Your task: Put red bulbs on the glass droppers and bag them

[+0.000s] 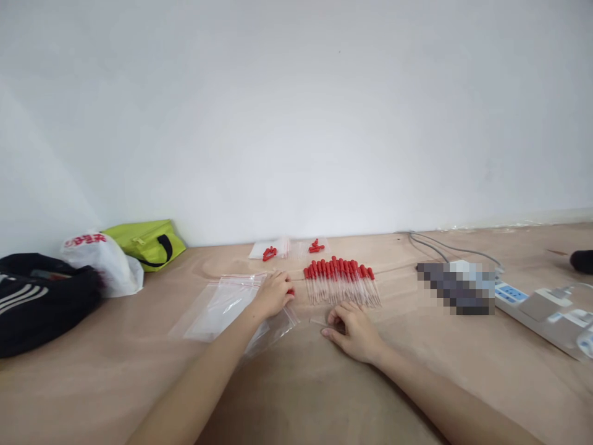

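Head cam: droppers [341, 278], red ends away, axes prob. fore-aft.

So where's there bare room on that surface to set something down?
Bare tabletop shows between the black striped bag and the zip bags, between the left forearm and right forearm, and between the latter and the power strip. The middle is crowded: the left hand is over the zip bags, the right hand close to the red-topped droppers.
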A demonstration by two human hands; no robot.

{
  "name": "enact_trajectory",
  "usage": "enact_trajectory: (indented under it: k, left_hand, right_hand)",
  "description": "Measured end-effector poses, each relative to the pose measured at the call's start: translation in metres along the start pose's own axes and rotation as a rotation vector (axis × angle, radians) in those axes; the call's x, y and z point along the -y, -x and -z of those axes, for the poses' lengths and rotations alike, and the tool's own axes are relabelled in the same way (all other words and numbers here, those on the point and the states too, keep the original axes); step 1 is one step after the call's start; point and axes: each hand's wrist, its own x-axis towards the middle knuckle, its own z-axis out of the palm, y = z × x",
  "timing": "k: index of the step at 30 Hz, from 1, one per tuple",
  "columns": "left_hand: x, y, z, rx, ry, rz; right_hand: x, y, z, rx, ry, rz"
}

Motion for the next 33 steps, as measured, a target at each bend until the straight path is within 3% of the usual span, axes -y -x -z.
enact_trajectory:
  k: [4,8,12,14,21,27,33]
  left_hand:
    - [-0.009,0.001,-0.002,-0.06,0.08,-0.004]
    - [-0.025,0.024,-0.005,-0.149,0.2,0.042]
    - [-0.036,0.054,-0.009,-0.152,0.631,0.09]
    - [-0.038,0.064,-0.012,-0.132,0.723,0.136]
    - [-0.042,0.077,-0.028,-0.175,0.626,0.169]
    - [-0.044,0.076,-0.024,-0.182,0.348,0.038]
    - [-0.05,0.075,-0.021,-0.193,0.344,0.024]
  right_hand:
    - [-0.002,0.001,-0.004,-0.038,0.027,0.036]
    - [-0.004,0.002,-0.006,-0.085,0.035,0.063]
    - [-0.006,0.002,-0.007,-0.106,-0.025,0.043]
    - [-0.007,0.002,-0.007,-0.114,-0.066,0.056]
    - [-0.005,0.006,-0.006,-0.17,-0.129,0.164]
    - [0.003,0.007,-0.005,-0.11,-0.172,0.278]
    - [0.004,0.007,-0.006,-0.091,-0.163,0.287]
